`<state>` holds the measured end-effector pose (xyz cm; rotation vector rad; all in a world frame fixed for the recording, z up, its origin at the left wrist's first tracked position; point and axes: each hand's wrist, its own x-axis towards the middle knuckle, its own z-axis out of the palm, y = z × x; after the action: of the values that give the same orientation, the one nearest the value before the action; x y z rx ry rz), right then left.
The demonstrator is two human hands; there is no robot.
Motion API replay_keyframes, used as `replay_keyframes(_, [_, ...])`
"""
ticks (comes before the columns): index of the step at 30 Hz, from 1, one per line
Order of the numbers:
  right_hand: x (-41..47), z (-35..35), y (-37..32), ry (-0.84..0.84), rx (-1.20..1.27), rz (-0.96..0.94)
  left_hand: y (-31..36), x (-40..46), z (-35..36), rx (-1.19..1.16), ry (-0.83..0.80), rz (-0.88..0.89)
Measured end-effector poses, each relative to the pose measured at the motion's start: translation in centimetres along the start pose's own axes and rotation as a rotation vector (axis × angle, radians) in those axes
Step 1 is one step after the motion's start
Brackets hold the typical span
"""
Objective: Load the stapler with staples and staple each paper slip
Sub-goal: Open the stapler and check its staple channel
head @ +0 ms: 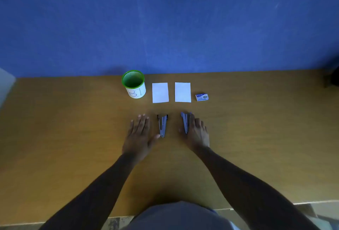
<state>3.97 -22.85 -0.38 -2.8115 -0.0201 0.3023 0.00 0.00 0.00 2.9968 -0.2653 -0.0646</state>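
Two grey staplers lie on the wooden table [73, 138], both hinged open in a V. The left stapler [162, 125] is just right of my left hand [140, 134], which rests flat with fingers apart, its thumb tip near the stapler's hinge. My right hand [197, 132] lies flat against the right stapler [185, 121], which sits between thumb and forefinger; the fingers are stretched out, not curled. Beyond them lie two white paper slips, one on the left [160, 92] and one on the right [182, 92]. A small staple box [202, 97] sits to their right.
A green mesh cup [134, 84] with a white handwritten label stands left of the slips, near the blue wall [165, 24]. The table's near edge [311, 202] runs by my body. A dark object [333, 75] shows at the far right.
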Motion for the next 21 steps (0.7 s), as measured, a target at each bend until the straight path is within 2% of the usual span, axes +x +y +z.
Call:
replay_keyframes(4, [0.4, -0.4, -0.5, -0.031, 0.175, 0.087, 0.3, 0.0, -0.4, 0.023, 0.003, -0.005])
replay_keyframes(8, [0.5, -0.7, -1.1, 0.048, 0.364, 0.110, 1.0, 0.5, -0.8, -0.045, 0.040, -0.001])
replay_keyframes(13, [-0.3, -0.9, -2.1, -0.064, 0.918, 0.194, 2.9, 1.5, -1.5, -0.323, 0.188, 0.043])
replay_keyframes(16, [-0.8, -1.0, -2.9, -0.141, 1.114, 0.212, 4.1, 2.0, -2.4, -0.545, 0.241, 0.004])
replay_keyframes(18, [-1.0, -1.5, -3.4, -0.191, 1.190, 0.215, 4.9, 2.4, -2.7, -0.685, 0.271, -0.052])
replay_keyframes(21, [-1.4, -2.1, -3.9, -0.239, 1.290, 0.203, 5.8, 3.2, -3.1, -0.996, 0.248, -0.345])
